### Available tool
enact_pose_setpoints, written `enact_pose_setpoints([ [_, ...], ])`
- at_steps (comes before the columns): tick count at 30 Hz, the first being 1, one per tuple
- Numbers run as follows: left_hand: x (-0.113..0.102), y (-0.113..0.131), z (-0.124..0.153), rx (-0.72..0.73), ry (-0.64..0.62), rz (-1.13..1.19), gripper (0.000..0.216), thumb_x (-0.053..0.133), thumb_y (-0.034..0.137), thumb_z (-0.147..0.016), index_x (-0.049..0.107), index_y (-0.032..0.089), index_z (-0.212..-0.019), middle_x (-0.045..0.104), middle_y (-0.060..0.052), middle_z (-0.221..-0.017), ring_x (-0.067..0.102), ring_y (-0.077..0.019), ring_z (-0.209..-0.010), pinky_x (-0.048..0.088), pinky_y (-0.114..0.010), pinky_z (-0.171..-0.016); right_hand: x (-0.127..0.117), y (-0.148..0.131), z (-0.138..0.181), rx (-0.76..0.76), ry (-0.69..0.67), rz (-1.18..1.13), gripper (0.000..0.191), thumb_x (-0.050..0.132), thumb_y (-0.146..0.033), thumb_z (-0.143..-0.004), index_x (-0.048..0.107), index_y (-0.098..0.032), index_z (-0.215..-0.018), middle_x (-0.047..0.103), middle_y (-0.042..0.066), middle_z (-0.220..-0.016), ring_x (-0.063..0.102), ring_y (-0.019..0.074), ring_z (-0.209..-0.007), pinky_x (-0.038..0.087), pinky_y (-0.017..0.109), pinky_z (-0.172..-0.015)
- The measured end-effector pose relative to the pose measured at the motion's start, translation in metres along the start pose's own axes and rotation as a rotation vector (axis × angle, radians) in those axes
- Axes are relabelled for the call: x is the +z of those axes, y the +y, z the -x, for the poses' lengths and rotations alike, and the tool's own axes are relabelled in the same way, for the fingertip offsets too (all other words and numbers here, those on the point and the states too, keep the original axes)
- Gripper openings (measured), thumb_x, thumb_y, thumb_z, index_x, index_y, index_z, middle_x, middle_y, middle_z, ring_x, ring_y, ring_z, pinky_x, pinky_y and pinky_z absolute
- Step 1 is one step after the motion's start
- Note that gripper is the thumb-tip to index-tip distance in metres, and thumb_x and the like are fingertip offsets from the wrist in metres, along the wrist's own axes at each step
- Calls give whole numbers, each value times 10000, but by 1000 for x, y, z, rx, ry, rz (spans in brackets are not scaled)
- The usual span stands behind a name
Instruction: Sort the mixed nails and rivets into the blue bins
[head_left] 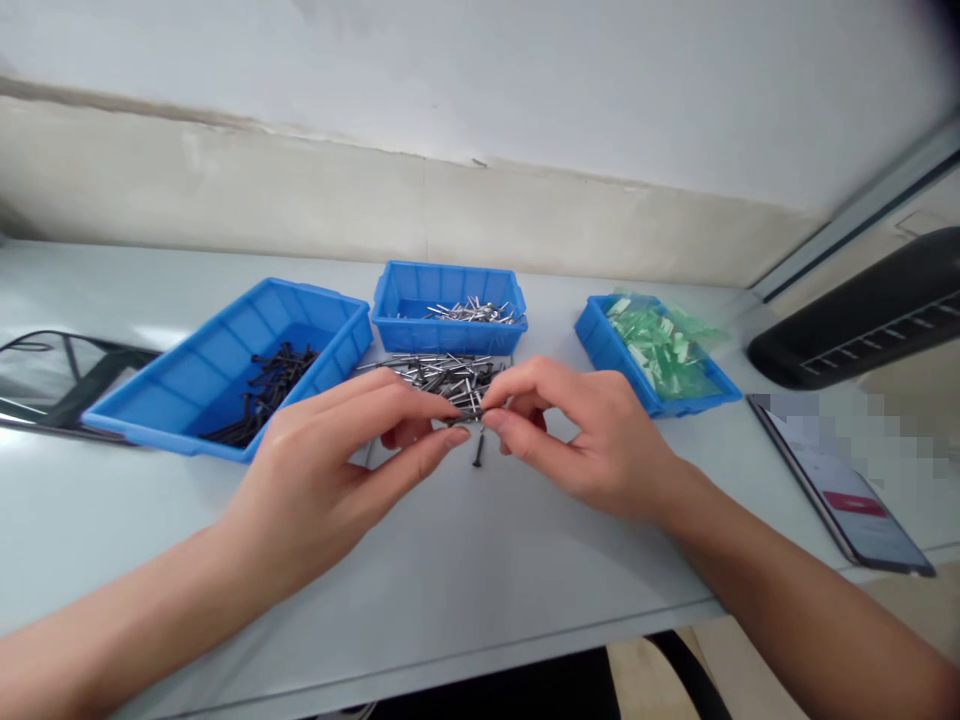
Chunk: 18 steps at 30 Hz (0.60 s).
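Over the middle of the table, my left hand (337, 450) and my right hand (585, 430) meet, thumb and fingers pinched together. A small dark screw (469, 414) lies between their fingertips, partly hidden by them. Just below the fingertips another dark screw (478, 450) shows, head toward me; whether it is held or resting on the table I cannot tell. Directly behind my hands is a loose pile of mixed silver and dark screws (442, 374), partly covered by my fingers.
A blue bin (172, 375) with dark screws stands left, a blue bin (450, 335) with silver ones behind the pile. At right are a blue bin (596, 345) with green plastic bags (660, 345), a phone (847, 500) and a black bottle (855, 310). A black-framed item (75, 370) lies far left.
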<state>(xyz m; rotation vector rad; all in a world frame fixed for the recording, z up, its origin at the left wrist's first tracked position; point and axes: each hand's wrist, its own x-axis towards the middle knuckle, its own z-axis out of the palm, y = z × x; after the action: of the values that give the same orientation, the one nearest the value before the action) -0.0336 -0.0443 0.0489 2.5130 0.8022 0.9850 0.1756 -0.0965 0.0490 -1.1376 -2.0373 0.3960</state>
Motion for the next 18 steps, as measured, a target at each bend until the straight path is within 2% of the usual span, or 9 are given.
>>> enact_pose_setpoints([
  [4,-1,1,-2,3,24,-24,107,598,296,-875,665,213,-864,641,36,-706,553,-82,-572,432,-195,-530,1,1,1,55,-64,-13,48,542,-233,-926,554,-211,-967,608,-65,-715,557,47,-615,402,143,-577],
  [12,-1,1,2,38,-1,21,66,596,246,-888,654,216,-898,593,37,-686,538,-64,-598,405,-136,-473,6,-2,-2,49,-230,27,82,521,-234,-933,577,-198,-980,642,-36,-788,574,75,-663,392,180,-612],
  [18,-2,4,3,47,-58,67,56,583,232,-895,637,226,-908,596,29,-719,561,-73,-633,387,-133,-431,5,0,-2,-6,-212,25,99,513,-244,-944,580,-192,-997,642,-36,-787,573,71,-666,390,174,-618],
])
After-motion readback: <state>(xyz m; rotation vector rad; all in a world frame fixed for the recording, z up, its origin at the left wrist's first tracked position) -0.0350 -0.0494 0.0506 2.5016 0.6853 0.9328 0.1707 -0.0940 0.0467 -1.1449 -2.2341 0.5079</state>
